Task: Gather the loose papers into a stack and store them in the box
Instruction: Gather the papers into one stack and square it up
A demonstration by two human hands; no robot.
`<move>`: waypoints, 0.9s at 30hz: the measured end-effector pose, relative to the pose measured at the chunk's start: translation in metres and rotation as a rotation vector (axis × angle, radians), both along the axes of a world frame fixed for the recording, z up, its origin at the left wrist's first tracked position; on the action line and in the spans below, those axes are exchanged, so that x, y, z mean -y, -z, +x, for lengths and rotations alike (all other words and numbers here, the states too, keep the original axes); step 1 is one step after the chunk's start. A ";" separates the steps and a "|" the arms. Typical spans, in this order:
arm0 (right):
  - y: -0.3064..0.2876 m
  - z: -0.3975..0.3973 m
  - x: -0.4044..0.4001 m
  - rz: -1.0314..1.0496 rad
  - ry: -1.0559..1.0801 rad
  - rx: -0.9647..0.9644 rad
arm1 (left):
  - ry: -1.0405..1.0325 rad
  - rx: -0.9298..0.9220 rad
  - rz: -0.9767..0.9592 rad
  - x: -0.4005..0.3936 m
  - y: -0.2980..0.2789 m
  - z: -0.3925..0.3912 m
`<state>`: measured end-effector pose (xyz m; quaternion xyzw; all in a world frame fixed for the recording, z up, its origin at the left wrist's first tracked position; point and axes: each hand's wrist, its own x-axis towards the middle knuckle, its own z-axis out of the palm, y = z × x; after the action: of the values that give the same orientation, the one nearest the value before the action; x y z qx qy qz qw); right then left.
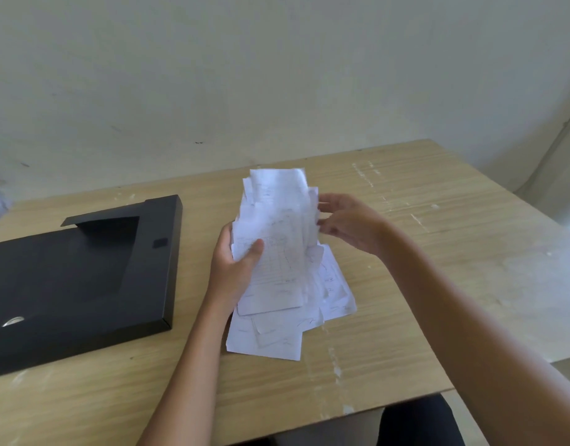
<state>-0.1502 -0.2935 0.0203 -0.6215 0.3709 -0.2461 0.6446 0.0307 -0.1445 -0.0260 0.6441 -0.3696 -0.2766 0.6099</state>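
Note:
A bundle of white papers with faint writing stands tilted above the middle of the table. My left hand grips its left edge, thumb across the front sheet. My right hand is at the bundle's right edge with fingers spread, touching the sheets' side. More loose papers lie flat on the table under and in front of the bundle. A flat black box lies to the left, its flap folded open.
The wooden table has worn, scuffed patches. Its front edge runs near my body and its right edge falls off at the far right. A pale wall stands behind the table.

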 end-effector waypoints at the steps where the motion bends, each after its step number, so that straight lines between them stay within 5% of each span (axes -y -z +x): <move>1: 0.003 -0.005 -0.003 -0.031 0.145 -0.035 | -0.043 -0.015 -0.020 -0.002 0.000 0.000; 3: 0.013 -0.015 -0.011 -0.279 0.370 -0.303 | -0.135 -0.054 -0.060 -0.008 -0.002 0.001; 5: 0.026 -0.021 -0.031 -0.461 0.372 -0.590 | -0.199 -0.058 -0.072 -0.018 -0.004 0.005; 12: 0.041 0.000 -0.088 -0.853 0.285 -1.021 | -0.327 -0.027 -0.092 -0.046 0.005 0.015; 22: 0.031 0.010 -0.090 -0.407 0.326 -0.855 | -0.307 -0.026 -0.084 -0.049 0.004 0.013; 27: 0.032 0.012 -0.084 -0.366 0.335 -0.826 | -0.310 -0.014 -0.076 -0.051 0.004 0.012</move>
<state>-0.1382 -0.2094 -0.0117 -0.7022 0.6416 -0.1406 0.2749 0.0422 -0.0939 -0.0300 0.6680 -0.2719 -0.1695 0.6716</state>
